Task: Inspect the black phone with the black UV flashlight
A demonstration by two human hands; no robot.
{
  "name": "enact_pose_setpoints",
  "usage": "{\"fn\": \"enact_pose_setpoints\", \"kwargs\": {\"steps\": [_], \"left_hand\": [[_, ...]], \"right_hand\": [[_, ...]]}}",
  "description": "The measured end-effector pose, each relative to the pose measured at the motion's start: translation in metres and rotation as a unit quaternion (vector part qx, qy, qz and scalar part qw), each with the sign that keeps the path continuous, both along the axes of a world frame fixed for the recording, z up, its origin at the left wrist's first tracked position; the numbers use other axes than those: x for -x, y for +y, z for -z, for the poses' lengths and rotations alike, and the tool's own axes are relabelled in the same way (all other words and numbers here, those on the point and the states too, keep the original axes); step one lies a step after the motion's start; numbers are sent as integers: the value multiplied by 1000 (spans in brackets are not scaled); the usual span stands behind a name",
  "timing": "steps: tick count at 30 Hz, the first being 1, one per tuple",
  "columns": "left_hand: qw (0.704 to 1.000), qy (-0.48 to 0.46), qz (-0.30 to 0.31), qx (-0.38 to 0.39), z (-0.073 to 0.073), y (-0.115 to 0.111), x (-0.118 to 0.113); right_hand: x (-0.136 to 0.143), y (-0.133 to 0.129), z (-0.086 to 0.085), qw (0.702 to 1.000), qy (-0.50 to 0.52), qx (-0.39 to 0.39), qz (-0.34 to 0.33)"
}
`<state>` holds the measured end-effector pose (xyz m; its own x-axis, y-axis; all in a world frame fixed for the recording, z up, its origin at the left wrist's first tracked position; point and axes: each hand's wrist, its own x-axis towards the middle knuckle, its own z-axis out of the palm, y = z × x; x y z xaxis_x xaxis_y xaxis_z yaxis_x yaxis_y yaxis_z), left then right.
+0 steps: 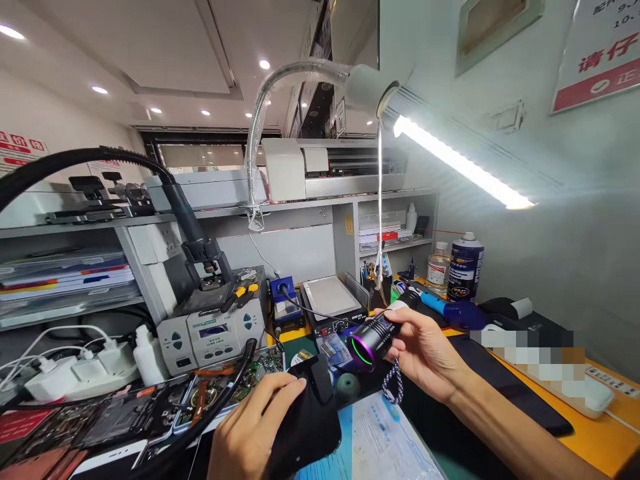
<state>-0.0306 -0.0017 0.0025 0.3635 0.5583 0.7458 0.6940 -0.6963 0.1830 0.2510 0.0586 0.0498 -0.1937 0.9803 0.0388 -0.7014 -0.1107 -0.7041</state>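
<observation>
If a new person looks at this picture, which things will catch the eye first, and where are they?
First comes the bright lamp bar running across the upper right, on a gooseneck rising from the shelf. Next is the black flashlight with a glowing purple-green ring at centre, held in the right hand. Below it, the left hand grips a black cloth-like object, beside opened phones at lower left.

A rework station (213, 333) sat by the white power strip (80, 373). Two bottles (465, 267) stood near the wall, lamp (460, 163) glowing overhead
</observation>
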Motion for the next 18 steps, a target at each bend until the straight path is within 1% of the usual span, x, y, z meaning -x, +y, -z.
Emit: {"fn": "enact_pose_setpoints", "kwargs": {"steps": [3,7,11,14,18], "left_hand": [[1000,5,-3,-6,-3,-2,-1],[1000,20,-5,-12,0,-2,-2],[1000,-3,1,-27,0,-4,-8],[1000,-12,2,-27,-2,-6,-13],[1000,-21,7,-19,-4,-7,-16]], "right_hand": [[-6,7,3,999,13,12,-30],[-15,17,10,996,29,35,-72],[-20,23,14,992,40,61,-105],[-21,25,15,991,43,73,-104],[-19,25,16,993,37,82,-76]]}}
